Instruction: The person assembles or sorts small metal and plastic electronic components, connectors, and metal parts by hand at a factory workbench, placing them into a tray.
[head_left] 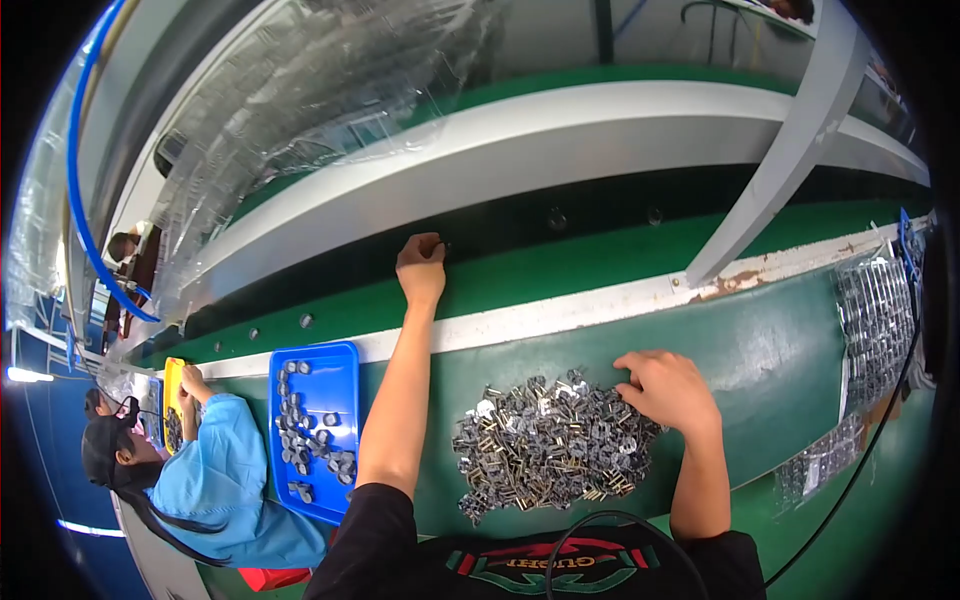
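Here the right hand point(668, 388) rests with fingers spread on the heap of small metal parts point(548, 448) at lower centre, apparently picking. The left hand point(421, 268), reached up to mid-frame, pinches something tiny over the green belt point(560, 270), seemingly to place it; a blue tray point(345, 360) sits lower left.

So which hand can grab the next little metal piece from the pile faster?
Probably the right hand: its fingers already rest on the edge of the pile of small metal parts. The left hand is stretched far forward at the dark belt, well away from the pile.
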